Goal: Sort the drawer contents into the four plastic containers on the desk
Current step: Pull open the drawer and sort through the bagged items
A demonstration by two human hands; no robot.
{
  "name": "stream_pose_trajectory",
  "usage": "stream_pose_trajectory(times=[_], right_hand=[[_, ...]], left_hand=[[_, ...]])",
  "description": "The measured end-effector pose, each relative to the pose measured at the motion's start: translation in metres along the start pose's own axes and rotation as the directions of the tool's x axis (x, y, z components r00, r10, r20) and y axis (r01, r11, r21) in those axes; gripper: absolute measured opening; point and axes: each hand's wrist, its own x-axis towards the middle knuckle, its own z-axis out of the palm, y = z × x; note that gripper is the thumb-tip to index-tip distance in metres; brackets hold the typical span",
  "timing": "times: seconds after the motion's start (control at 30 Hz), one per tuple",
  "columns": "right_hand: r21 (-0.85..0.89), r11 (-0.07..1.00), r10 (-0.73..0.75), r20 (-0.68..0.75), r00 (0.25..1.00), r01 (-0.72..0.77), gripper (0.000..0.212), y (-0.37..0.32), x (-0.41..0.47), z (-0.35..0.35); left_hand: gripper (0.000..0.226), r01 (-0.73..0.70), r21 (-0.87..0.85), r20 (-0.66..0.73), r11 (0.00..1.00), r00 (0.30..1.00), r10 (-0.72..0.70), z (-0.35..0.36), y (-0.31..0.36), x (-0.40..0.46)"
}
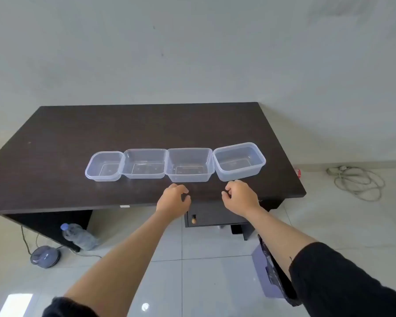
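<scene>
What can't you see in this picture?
- Inside the drawer: it is shut under the desk, head view.
- Palms and grip of the left hand and right hand: turned away, fingers curled.
- The bottle label: too small and blurred.

1. We have a single head-worn wide-angle view, looking forward and down from above the desk (55, 143).
2. We stand near its front edge, facing the wall (192, 53).
</scene>
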Motion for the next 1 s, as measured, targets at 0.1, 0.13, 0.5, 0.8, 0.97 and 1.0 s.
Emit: stream_pose_trajectory(times=[0.1, 0.13, 0.5, 0.8, 0.97, 1.0], right_hand=[[0.019, 0.996, 0.09, 0.035, 0.995, -0.091, 0.024, 0.03, -0.005, 0.026], [0.038, 0.991, 0.129, 0.059, 0.99, -0.132, 0.026, 0.04, -0.008, 0.036], [0.473, 0.756, 0.533, -0.046, 0.845, -0.451, 0.042, 0.102, 0.011, 0.118], [0.74, 0.556, 0.682, -0.146, 0.716, -0.378, 0.013, 0.101, 0.039, 0.155], [0.695, 0.629, 0.623, -0.183, 0.761, -0.348, 0.011, 0.111, 0.042, 0.157], [0.695, 0.631, 0.62, -0.182, 0.763, -0.346, 0.012, 0.113, 0.04, 0.156]], left_hand=[[0.037, 0.042, 0.065, 0.029, 0.997, 0.999, -0.044, 0.02, -0.002, 0.001], [0.039, 0.055, 0.081, 0.038, 0.995, 0.998, -0.059, 0.027, -0.005, 0.002], [0.033, 0.057, -0.012, -0.192, 0.998, 0.98, -0.058, 0.089, -0.026, 0.013], [0.019, 0.049, -0.063, -0.378, 0.997, 0.923, -0.069, 0.111, -0.031, 0.018], [0.016, 0.042, -0.082, -0.413, 0.996, 0.908, -0.072, 0.115, -0.03, 0.02], [0.016, 0.042, -0.087, -0.408, 0.995, 0.91, -0.074, 0.116, -0.031, 0.02]])
